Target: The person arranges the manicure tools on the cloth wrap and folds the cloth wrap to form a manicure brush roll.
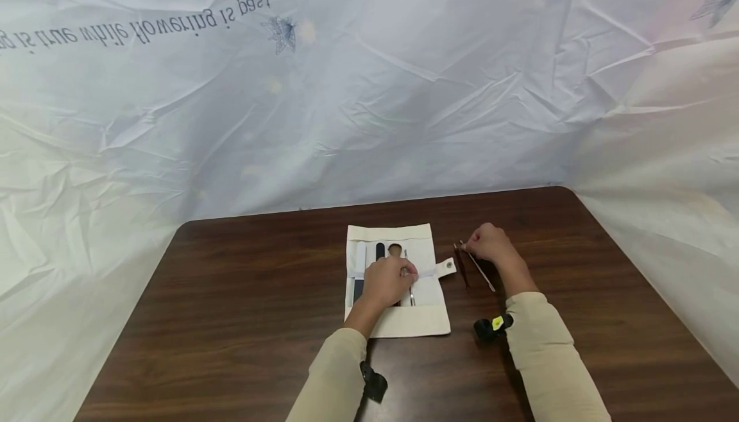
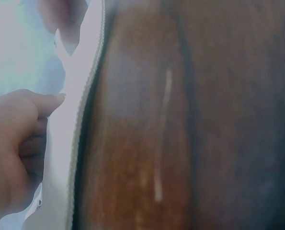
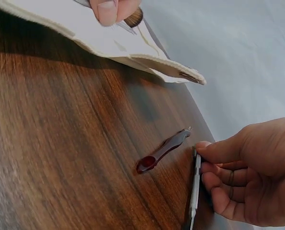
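Note:
An unfolded cream cloth pouch (image 1: 392,324) lies on the table with several slim tools in it, among them a brush (image 1: 395,250). Over its right half, my left hand (image 1: 385,279) has curled fingers and pinches a slim silver tool (image 1: 412,297) at its middle; the fingertips partly cover it. To the right, my right hand (image 1: 489,242) grips the upper end of a thin silver rod-shaped tool (image 3: 195,191) between thumb and forefinger, its other fingers curled. Beside that rod lies a small dark red-handled tool (image 3: 164,152) with a fine metal tip.
A snap tab (image 1: 446,268) sticks out from the pouch's right edge toward the loose tools. The dark wooden table (image 1: 248,319) runs wide on both sides, with white printed sheeting (image 1: 369,88) hanging behind it.

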Demonstrator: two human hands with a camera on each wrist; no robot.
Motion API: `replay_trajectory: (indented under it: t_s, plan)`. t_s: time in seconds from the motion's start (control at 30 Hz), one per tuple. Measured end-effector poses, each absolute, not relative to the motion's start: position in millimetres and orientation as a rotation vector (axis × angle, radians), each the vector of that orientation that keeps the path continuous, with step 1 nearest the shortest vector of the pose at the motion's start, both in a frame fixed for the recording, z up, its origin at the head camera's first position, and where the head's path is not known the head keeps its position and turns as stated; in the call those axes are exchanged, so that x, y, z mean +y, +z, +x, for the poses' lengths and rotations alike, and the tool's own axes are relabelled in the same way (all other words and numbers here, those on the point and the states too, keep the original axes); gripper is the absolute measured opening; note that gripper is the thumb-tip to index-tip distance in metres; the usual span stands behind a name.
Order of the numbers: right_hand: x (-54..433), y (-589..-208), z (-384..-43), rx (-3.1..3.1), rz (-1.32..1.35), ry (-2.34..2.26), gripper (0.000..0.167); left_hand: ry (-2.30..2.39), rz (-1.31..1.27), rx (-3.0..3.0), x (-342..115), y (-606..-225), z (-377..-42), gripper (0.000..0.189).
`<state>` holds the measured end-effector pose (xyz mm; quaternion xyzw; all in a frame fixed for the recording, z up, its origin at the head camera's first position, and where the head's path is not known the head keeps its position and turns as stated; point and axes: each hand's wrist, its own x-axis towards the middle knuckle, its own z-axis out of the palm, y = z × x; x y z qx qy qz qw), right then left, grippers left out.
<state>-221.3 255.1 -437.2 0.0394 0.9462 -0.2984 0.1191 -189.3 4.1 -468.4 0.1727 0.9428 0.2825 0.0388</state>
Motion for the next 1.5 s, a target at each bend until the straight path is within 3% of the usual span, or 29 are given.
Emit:
replay_trajectory:
  t_s: [0.47,0.97,1.2,1.5]
  plan:
    - [265.3,-437.0,-224.7,2.697,0.052,-1.199,0.027,0.881,0.524,2.905,4.7,-467.6,-188.7,0.011]
    - [215.3,-413.5,-246.5,2.676,-0.048,-1.799,0.033,0.882,0.56,2.89,3.2,-465.3,-194.2,0.011]
    - [183.6,-424.0,-250.4,2.613,-0.124,-1.731,0.03,0.863,0.576,2.874,3.4,-466.1,-195.7,0.012]
    - [170.9,-435.7,-251.2,2.522,-0.004,-1.638,0.028,0.852,0.567,2.87,2.4,-467.4,-191.5,0.012]
